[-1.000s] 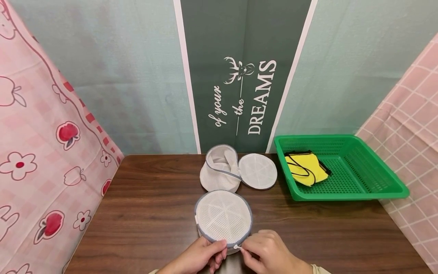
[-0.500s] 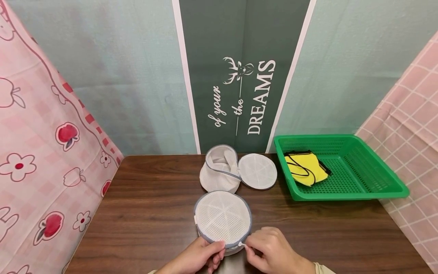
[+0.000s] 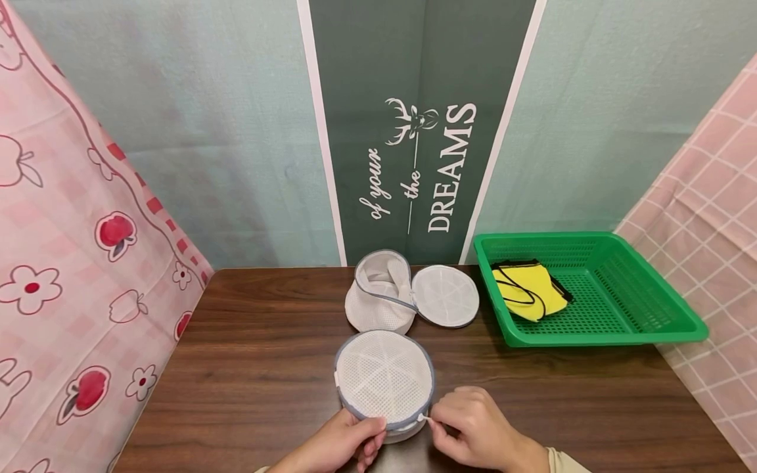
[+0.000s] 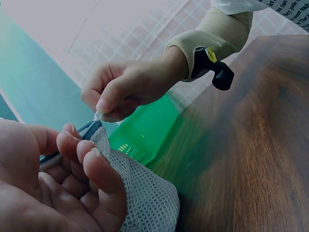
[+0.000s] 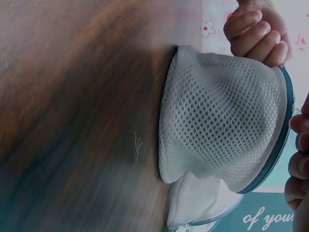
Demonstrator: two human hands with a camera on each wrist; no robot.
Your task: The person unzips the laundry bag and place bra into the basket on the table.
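A round white mesh laundry bag with a grey-blue zippered rim stands at the front of the table, its lid lying over the top. With thumb and curled fingers, my left hand grips the rim at the front. My right hand pinches the small white zipper pull at the rim's front right. Mesh side walls of the bag show in the right wrist view, slightly dented. Behind it is a second mesh bag, unzipped, with its round lid folded out to the right.
A green plastic basket stands at the back right, holding a folded yellow cloth item with black edging and cord. The brown wooden table backs onto a printed curtain. Pink patterned cloths hang on both sides.
My right hand has drawn the zipper pull to the right and slightly away along the rim. The left hand keeps its grip, shifting a little left with the bag.
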